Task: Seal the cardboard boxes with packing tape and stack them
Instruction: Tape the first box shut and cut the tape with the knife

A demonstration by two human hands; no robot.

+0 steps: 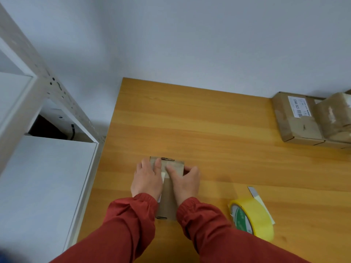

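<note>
A small flat cardboard box [168, 196] lies on the wooden table [209, 130], long side pointing away from me. My left hand [147, 180] rests flat on its left half, fingers stretched over the top. My right hand [185, 180] lies on the right half, its index finger pressing along the middle seam and the other fingers wrapping the right edge. A pale strip of tape shows between the two hands. A yellow roll of packing tape [251, 218] stands on its edge to the right of the box, apart from both hands.
Two taped cardboard boxes [296, 118] sit at the table's far right, one bearing a white label. A small cutter [253, 192] lies behind the tape roll. A white shelf unit [47, 168] stands along the table's left edge. A wall runs behind.
</note>
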